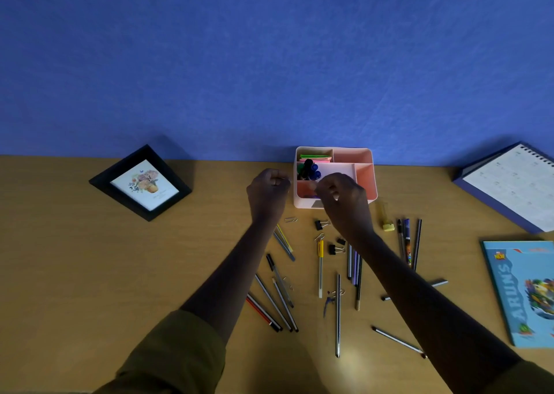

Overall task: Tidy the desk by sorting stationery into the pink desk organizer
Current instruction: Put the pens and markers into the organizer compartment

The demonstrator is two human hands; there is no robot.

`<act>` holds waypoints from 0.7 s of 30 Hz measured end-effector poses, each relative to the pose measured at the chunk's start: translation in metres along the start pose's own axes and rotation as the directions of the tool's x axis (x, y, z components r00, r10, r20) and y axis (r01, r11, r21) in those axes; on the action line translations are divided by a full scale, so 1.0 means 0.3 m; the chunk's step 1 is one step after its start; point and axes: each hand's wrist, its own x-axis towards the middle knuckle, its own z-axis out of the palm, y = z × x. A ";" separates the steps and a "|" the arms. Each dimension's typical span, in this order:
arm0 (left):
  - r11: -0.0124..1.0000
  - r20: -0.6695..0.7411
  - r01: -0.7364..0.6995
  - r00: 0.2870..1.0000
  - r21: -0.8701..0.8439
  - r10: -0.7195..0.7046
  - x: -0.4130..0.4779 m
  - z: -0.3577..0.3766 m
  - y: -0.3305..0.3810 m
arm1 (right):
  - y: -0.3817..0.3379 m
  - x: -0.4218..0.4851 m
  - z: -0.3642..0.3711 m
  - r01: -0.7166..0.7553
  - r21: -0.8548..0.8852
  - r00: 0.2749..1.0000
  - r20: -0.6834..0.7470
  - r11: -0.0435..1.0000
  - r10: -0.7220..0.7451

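The pink desk organizer (365,184) stands at the back of the desk against the blue wall. It holds dark markers (309,170) and coloured sticky notes (314,156). My left hand (267,191) hovers just left of it, fingers curled, pinching what looks like a thin paper clip. My right hand (343,199) hangs over the organizer's front compartment with its fingertips drawn together; anything between them is too small to see. Loose on the desk below lie a paper clip (290,219), binder clips (333,249), a yellow-capped pen (320,269) and several pencils (338,315).
A black picture frame (99,182) leans at the back left. A spiral calendar (509,184) stands at the back right, with a blue notebook (523,291) in front of it. A yellow highlighter (386,219) and more pens (407,243) lie right of the organizer.
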 end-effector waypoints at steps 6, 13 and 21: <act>0.979 0.050 -0.196 0.980 0.057 0.194 0.008 0.006 0.023 | 0.006 0.073 0.019 -0.119 -0.012 0.993 -0.021 0.993 0.118; 0.931 0.107 -0.341 0.938 0.128 0.328 0.042 0.020 0.067 | -0.004 0.134 0.031 -0.054 -0.085 0.998 0.021 0.995 0.056; 0.915 0.148 -0.360 0.930 0.182 0.337 0.087 0.038 0.081 | -0.019 0.184 0.028 0.031 -0.087 0.999 0.035 0.996 -0.028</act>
